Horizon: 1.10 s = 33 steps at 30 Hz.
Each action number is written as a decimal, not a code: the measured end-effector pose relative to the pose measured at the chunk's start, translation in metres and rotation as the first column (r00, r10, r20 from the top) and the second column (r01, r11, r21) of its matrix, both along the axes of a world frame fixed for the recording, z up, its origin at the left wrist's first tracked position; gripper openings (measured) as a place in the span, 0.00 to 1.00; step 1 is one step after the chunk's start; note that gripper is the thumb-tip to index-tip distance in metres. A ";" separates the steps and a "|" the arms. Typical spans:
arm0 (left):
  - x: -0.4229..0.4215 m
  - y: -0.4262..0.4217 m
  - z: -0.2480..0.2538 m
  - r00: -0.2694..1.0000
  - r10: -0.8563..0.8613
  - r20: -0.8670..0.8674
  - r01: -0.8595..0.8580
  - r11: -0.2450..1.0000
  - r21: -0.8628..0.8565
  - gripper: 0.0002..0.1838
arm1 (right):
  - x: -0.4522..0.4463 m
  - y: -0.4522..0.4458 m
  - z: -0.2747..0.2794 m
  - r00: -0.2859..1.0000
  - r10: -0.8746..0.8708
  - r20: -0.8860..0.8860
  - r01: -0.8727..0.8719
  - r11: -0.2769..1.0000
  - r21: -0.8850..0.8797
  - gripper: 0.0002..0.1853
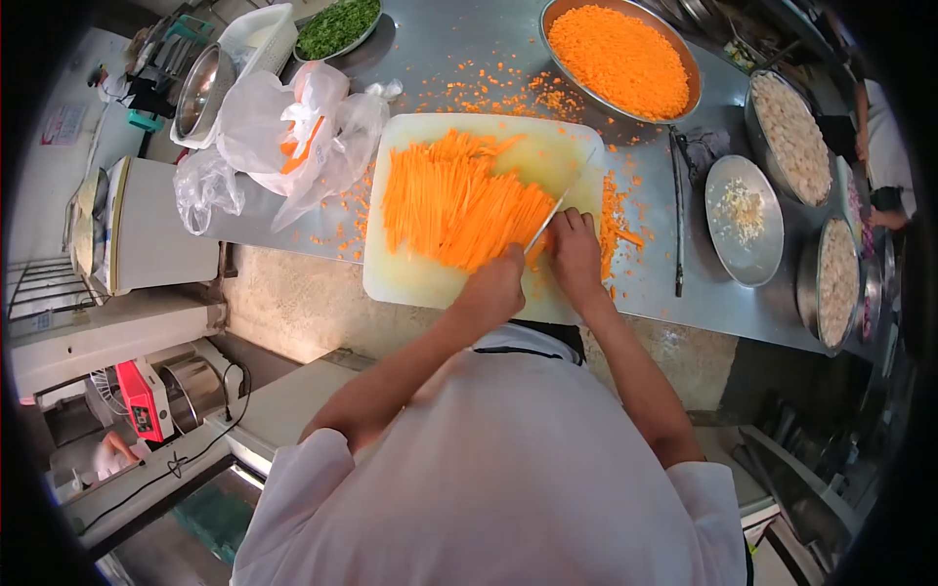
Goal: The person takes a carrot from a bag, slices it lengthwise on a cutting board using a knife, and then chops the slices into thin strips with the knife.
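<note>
My left hand (493, 288) is closed round the handle of a knife (551, 217), its blade slanting up and to the right. Just right of the blade, my right hand (575, 256) has its fingers curled down against the end of the carrot strips; the fingertips are partly hidden. A wide heap of thin orange carrot strips (454, 200) lies left of the blade. Beneath everything is a white cutting board (386, 280), wet and yellowish. Small carrot bits (611, 234) are scattered beyond its right edge.
A bowl of chopped carrot (620, 63) stands behind the board. Plastic bags (259, 122) and a plate of chopped greens (337, 27) are left. To the right are a dark rod (677, 220), a metal bowl with minced pieces (745, 256) and bowls of pale chunks (791, 137). Another person's arm (862, 122) shows far right.
</note>
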<state>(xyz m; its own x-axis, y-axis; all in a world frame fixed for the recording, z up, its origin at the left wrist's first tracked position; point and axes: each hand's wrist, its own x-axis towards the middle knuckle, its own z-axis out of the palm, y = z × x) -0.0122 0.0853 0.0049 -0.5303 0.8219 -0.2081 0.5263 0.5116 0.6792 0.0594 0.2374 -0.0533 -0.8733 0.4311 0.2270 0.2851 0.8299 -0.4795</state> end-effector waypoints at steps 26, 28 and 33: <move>0.010 0.005 0.001 0.990 0.059 0.125 -0.056 0.998 -0.028 0.08 | 0.004 -0.003 -0.004 0.998 -0.015 -0.061 0.015 1.000 -0.002 0.14; 0.010 0.017 -0.002 0.999 0.053 0.005 -0.053 0.998 -0.033 0.08 | 0.005 -0.002 -0.005 0.994 -0.006 -0.113 0.004 1.000 -0.017 0.14; 0.010 0.008 0.017 0.994 0.065 0.084 -0.063 0.998 -0.025 0.08 | 0.008 -0.003 -0.004 0.995 0.010 -0.095 -0.013 1.000 -0.021 0.14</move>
<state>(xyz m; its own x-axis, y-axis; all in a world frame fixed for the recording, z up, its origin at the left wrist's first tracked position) -0.0018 0.0934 0.0216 -0.5612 0.7816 -0.2721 0.4330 0.5575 0.7083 0.0673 0.2346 -0.0568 -0.8531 0.4269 0.3001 0.2277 0.8220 -0.5219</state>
